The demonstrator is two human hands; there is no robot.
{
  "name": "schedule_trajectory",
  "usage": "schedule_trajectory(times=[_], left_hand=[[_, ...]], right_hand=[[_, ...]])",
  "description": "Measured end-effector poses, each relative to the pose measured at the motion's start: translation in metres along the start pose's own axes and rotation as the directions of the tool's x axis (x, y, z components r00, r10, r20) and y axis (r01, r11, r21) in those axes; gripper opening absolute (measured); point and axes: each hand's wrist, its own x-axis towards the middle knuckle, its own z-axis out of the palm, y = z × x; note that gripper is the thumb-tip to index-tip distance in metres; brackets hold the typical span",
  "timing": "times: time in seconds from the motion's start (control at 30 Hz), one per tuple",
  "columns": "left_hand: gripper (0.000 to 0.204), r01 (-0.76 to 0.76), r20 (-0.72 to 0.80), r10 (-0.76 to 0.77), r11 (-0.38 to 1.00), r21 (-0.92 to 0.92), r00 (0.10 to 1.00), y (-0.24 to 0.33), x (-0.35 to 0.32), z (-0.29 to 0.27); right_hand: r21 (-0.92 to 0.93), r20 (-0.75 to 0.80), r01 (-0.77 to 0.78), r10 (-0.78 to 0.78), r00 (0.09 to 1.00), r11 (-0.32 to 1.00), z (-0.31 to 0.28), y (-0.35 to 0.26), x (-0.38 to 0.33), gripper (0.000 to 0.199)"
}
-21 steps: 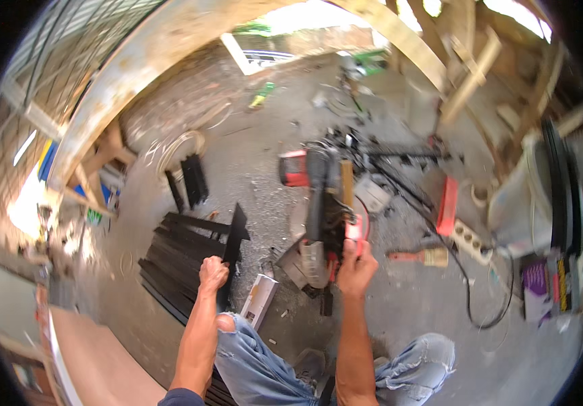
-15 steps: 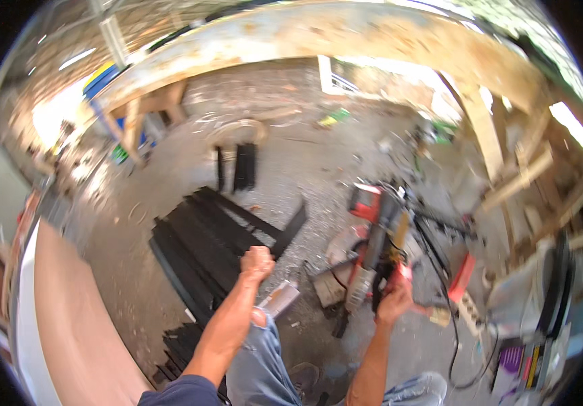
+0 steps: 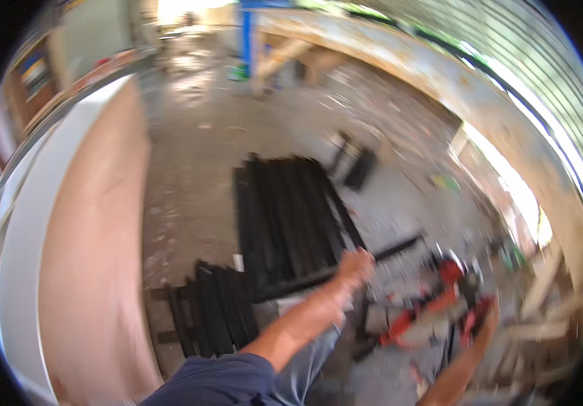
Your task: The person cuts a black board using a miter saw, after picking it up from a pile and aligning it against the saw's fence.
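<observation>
A worn grey floor (image 3: 190, 155) is seen in a workshop-like place, where a heavy, pale beam (image 3: 400, 47) is stretched across the background and corrugated sheeting (image 3: 508, 51) is seen at the upper right. At the left, a long, pinkish-brown panel (image 3: 95, 250) is placed close to the working area. Much of the view is blurred by motion.

The work is judged to be in its middle. A wide group of black strips (image 3: 281, 216) is laid nearly side by side on the floor, and a smaller dark bundle (image 3: 213, 308) is found nearer to the person. Two short dark pieces (image 3: 359, 169) are lying apart, beyond the wide group. One single black strip (image 3: 400, 247) is separate from the group, so at least this piece seems to be left in handling. Which of the other pieces are finished cannot be judged.

The single strip is located at the left hand (image 3: 356, 265), from which it is extended to the right, toward the red machine (image 3: 434, 304). The fingers of this hand are curled into a fist, and the near end of the strip appears to be gripped in it. By the right hand (image 3: 486, 312), a red handle (image 3: 470, 323) at the far right side of the machine appears to be held with bent fingers, although fine details are lost in the blur.
</observation>
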Motion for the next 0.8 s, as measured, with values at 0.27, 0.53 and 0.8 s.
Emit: schedule_trajectory(times=[0.27,0.53,0.8], left_hand=[[0.029,0.078,-0.079,-0.068,0.988,0.136,0.995,0.007,0.005,-0.019],[0.028,0.051,-0.017,-0.05,0.994,0.096,0.999,0.007,-0.005,-0.011],[0.027,0.08,-0.038,-0.077,0.991,0.108,0.996,-0.003,0.0,-0.009]], right_hand=[[-0.312,-0.232,-0.11,0.037,0.972,0.944,-0.003,-0.003,0.071,0.045],[0.201,-0.244,-0.216,0.262,0.934,0.956,-0.01,0.004,0.023,0.037],[0.143,-0.668,0.152,-0.018,0.744,0.978,-0.005,0.109,-0.029,0.029]])
